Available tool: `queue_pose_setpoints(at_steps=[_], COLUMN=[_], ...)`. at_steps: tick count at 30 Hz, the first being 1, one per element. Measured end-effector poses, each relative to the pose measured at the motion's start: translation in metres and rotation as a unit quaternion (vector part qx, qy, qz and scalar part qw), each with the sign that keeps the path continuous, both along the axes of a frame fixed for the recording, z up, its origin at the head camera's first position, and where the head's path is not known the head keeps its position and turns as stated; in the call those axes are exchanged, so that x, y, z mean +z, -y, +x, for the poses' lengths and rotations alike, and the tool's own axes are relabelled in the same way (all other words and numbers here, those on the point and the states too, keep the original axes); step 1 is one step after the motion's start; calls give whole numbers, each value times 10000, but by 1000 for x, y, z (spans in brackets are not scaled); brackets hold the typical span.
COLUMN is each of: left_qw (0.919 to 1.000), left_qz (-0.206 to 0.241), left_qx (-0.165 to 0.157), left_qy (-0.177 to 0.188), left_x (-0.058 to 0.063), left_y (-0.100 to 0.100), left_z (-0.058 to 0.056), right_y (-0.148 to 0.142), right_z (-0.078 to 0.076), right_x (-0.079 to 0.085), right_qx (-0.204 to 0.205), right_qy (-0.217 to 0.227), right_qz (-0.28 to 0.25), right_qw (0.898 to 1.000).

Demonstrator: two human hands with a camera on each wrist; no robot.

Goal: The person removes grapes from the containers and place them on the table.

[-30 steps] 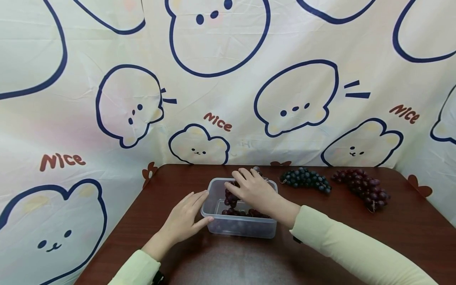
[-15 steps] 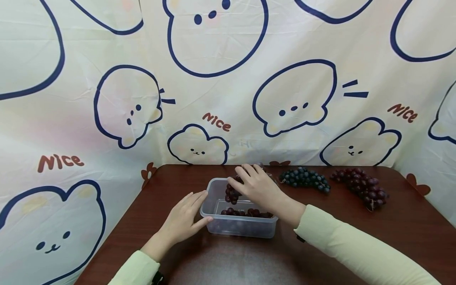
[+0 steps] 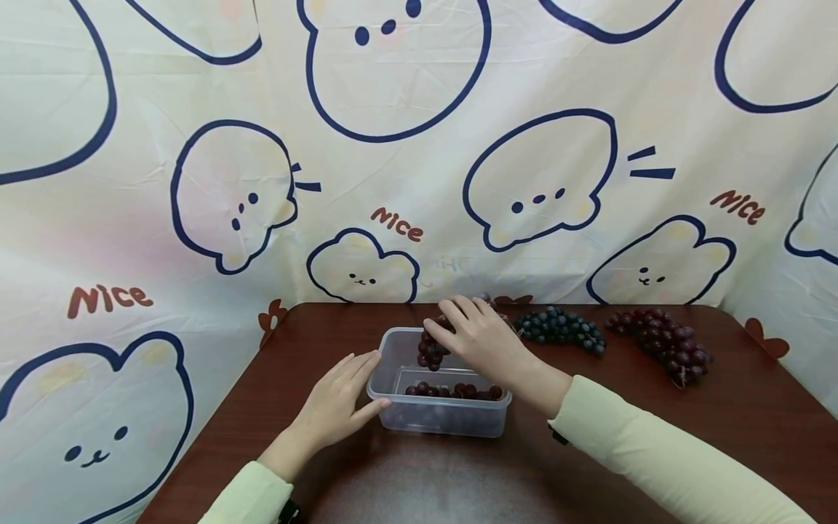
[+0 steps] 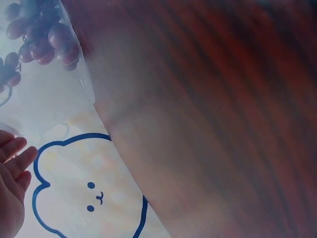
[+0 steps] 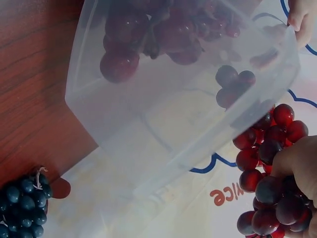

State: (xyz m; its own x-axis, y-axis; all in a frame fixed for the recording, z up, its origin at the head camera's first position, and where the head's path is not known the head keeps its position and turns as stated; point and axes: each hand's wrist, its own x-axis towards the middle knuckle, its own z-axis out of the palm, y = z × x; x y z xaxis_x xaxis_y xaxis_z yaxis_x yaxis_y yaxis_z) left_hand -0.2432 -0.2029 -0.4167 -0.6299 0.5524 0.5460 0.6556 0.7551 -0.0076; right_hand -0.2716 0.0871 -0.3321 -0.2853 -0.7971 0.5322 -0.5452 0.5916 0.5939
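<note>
My right hand grips a bunch of dark red grapes at the far rim of a clear plastic container. In the right wrist view, this red bunch hangs below my fingers, outside the translucent container wall. More red grapes lie inside along the container's near side. Against the container's left end rests my left hand, its fingers extended and the thumb at the near corner. Part of the held bunch is hidden behind my right hand.
A blue-black grape bunch lies on the dark wooden table right of the container. Farther right is another red-purple bunch. A printed cloth hangs right behind the table's back edge.
My right hand has lifted the held grapes slightly and moved them right and back, showing more of the container's inside. My left hand has stayed at the container's left end.
</note>
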Motion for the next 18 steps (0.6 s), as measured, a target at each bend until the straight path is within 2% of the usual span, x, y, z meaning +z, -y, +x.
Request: queue_pose_setpoints(at_steps=[7, 18], left_qw=[10000, 10000], left_qz=[21, -29], left_qx=[-42, -33], left_qy=[-28, -35], left_x=[1, 0], left_y=[-1, 0], left_z=[-1, -1], right_y=[-8, -18], right_z=[1, 0], right_x=[8, 16], right_qx=[40, 300], right_qy=[55, -227], right_qz=[-256, -659], right_qw=[9996, 9971])
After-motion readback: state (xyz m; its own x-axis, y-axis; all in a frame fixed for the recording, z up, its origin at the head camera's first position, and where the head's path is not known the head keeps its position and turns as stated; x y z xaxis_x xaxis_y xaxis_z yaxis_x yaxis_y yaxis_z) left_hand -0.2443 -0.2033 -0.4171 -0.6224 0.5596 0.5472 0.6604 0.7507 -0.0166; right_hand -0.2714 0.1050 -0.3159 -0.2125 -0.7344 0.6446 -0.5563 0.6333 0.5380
